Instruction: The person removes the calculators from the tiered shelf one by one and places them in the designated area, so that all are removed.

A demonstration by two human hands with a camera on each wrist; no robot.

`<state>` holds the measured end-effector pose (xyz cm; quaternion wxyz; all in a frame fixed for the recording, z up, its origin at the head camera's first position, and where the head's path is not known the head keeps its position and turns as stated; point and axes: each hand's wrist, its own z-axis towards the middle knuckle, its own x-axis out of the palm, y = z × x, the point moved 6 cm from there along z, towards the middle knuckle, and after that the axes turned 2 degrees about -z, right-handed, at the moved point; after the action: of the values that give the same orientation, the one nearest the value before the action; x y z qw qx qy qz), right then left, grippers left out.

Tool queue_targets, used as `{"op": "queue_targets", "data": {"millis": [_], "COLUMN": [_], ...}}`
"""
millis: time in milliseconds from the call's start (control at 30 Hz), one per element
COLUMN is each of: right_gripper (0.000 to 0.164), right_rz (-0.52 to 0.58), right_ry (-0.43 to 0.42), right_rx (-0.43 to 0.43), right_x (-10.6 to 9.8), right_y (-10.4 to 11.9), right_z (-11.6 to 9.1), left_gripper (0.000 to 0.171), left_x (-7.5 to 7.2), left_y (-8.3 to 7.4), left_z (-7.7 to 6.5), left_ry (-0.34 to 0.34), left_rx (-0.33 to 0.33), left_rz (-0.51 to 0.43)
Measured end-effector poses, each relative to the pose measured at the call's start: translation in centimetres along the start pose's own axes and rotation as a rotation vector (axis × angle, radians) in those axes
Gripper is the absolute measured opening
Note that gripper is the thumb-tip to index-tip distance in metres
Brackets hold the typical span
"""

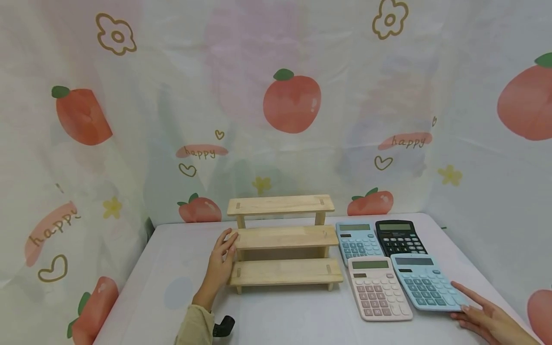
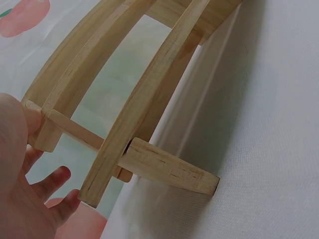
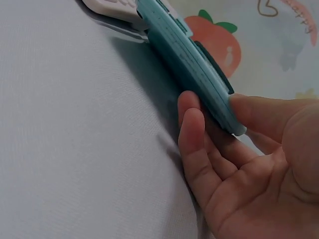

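Observation:
A three-step wooden display stand stands near the middle of the table. My left hand holds the left end of its middle step; in the left wrist view the thumb is against the board, with other fingers spread beyond it. At the right, my right hand pinches the lower right corner of a light blue calculator. The right wrist view shows this calculator tilted, its held end raised off the cloth, with fingers of the right hand underneath.
A pink calculator lies just left of the held one. Behind them are another blue calculator and a black calculator. A printed fabric backdrop encloses the white table. A black piece sits by the left sleeve.

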<state>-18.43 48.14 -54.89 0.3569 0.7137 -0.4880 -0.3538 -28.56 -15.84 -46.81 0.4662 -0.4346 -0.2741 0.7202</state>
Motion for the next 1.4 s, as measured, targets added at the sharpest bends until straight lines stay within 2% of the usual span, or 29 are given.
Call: {"op": "queue_targets", "data": {"millis": [167, 467, 733, 1400], "right_gripper": [0.085, 0.088, 0.084, 0.088], "right_rz": [-0.093, -0.219, -0.300, -0.372], "right_ry": [-0.108, -0.161, -0.169, -0.165], "right_rx": [0.034, 0.034, 0.046, 0.089], "right_x": [-0.3, -0.2, 0.0, 0.4], "right_y": [0.3, 1.0, 1.4, 2.2], "right_z": [-0.4, -0.7, -0.9, -1.7], "left_gripper": [0.037, 0.037, 0.037, 0.037], "left_x": [0.1, 0.2, 0.2, 0.0], "left_y": [0.0, 0.0, 0.0, 0.0], "left_z": [0.1, 0.2, 0.0, 0.1], "left_ry": [-0.005, -0.006, -0.007, -0.009], "left_rx": [0.008, 0.012, 0.002, 0.012], "left_rz": [0.000, 0.017, 0.021, 0.022]}}
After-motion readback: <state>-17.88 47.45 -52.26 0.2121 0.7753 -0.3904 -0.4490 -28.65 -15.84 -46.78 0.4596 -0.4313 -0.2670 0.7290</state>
